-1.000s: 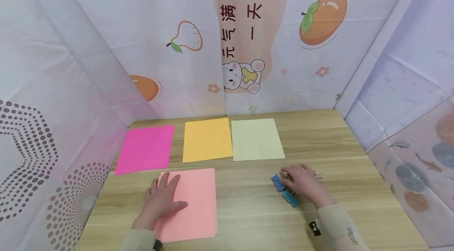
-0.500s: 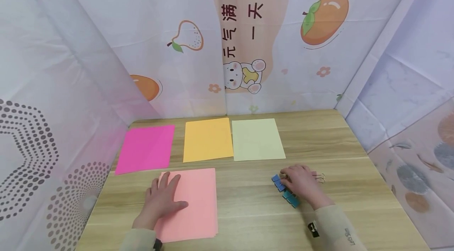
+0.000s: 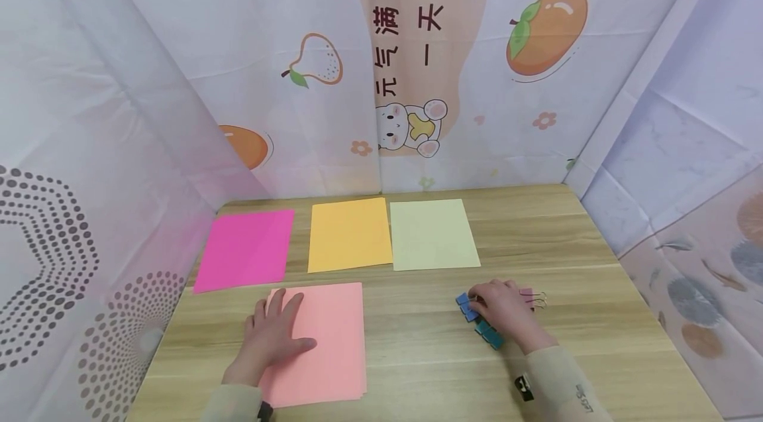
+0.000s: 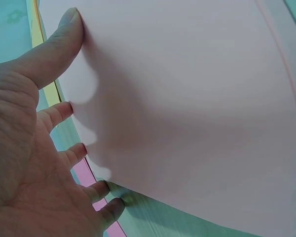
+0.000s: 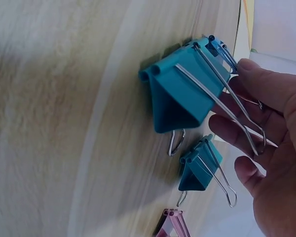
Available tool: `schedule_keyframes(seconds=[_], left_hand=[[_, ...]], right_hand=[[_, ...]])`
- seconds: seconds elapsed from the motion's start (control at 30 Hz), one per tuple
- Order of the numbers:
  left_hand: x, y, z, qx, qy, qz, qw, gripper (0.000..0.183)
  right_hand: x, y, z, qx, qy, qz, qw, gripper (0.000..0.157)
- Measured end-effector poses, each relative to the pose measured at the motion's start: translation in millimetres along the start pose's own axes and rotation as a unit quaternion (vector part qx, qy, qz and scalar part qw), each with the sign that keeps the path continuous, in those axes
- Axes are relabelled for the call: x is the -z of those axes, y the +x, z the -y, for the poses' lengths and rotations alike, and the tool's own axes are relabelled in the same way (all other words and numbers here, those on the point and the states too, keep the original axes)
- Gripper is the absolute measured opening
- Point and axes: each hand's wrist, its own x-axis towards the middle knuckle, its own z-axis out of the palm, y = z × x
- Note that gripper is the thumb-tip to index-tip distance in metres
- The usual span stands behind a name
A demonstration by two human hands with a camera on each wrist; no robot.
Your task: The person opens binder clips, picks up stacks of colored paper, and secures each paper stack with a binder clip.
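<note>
My left hand point(image 3: 268, 339) rests on the left edge of a stack of light pink paper sheets point(image 3: 334, 342), fingers spread and thumb reaching across the top sheet. In the left wrist view its fingertips lie along the sheet's edge. My right hand point(image 3: 507, 313) is over a group of binder clips on the right. Thumb and forefinger close in on the wire handle of a blue binder clip point(image 3: 463, 301), which in the right wrist view is partly hidden behind a larger teal binder clip point(image 5: 187, 94). A smaller teal clip point(image 5: 200, 168) and a pink clip point(image 5: 170, 224) stand beside it.
Magenta point(image 3: 246, 251), orange point(image 3: 350, 235) and pale green point(image 3: 434, 234) square sheets lie in a row at the back of the wooden table point(image 3: 417, 356). Printed curtains point(image 3: 334, 163) enclose the back and sides.
My right hand has shifted slightly left towards the blue binder clip, uncovering more of the pink clip at its right. The left hand and the paper stack stay in place.
</note>
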Motion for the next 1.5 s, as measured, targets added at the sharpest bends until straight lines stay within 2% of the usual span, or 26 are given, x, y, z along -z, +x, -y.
schedule_keyframes(seconds=[0.3, 0.93, 1.33, 1.5], left_hand=[[-1.7, -0.1, 2.5, 0.0, -0.017, -0.001, 0.9999, 0.101], [-4.8, 0.9, 6.1, 0.0, -0.016, 0.001, 0.9999, 0.103], [-2.5, -0.2, 3.6, 0.001, -0.007, 0.003, 1.0, 0.102], [-3.3, 0.8, 4.2, 0.002, -0.01, 0.003, 0.9999, 0.102]], right_hand=[[-0.9, 2, 2, -0.013, 0.013, 0.009, 1.0, 0.007], [-6.9, 6, 5, -0.029, 0.048, 0.027, 0.998, 0.013], [-10.8, 7, 5, -0.003, 0.051, -0.009, 0.999, 0.017], [-10.7, 6, 6, -0.007, 0.057, -0.012, 0.998, 0.017]])
